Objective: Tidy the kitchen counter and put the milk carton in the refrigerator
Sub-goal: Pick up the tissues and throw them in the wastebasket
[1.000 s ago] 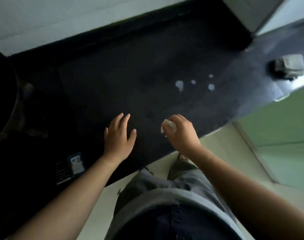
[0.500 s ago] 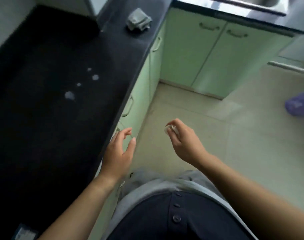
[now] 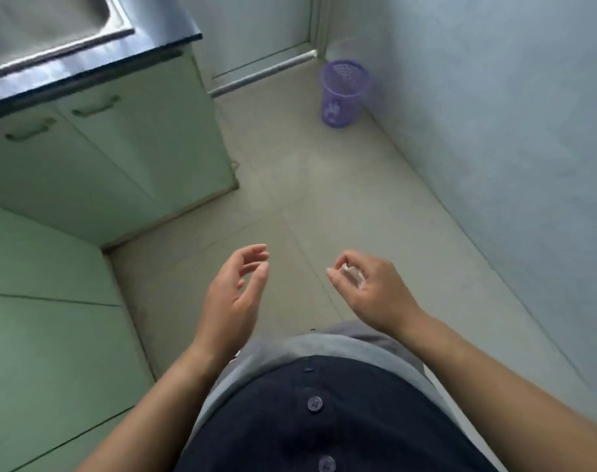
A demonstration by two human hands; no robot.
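Observation:
My right hand (image 3: pixel 372 287) is held over the floor, fingers curled around a small crumpled white wad of paper (image 3: pixel 351 272) that shows between thumb and fingers. To its left, my left hand (image 3: pixel 236 291) hangs at the same height, empty, fingers loosely spread and slightly bent. A purple mesh waste basket (image 3: pixel 344 93) stands on the floor against the right wall, well ahead of both hands. The dark counter edge (image 3: pixel 96 61) with a steel sink (image 3: pixel 45 28) sits at the top left. No milk carton or refrigerator is in view.
Pale green cabinet doors (image 3: pixel 96 158) run along the left and turn a corner toward me. A tiled floor (image 3: pixel 307 185) stretches between the cabinets and the light blue wall (image 3: pixel 494 131) on the right. A door sill (image 3: pixel 263 74) lies behind the basket.
The view has swung right, away from the dark counter with white spots, to the floor and purple basket. My left hand has left the counter; my right hand still holds the white wad.

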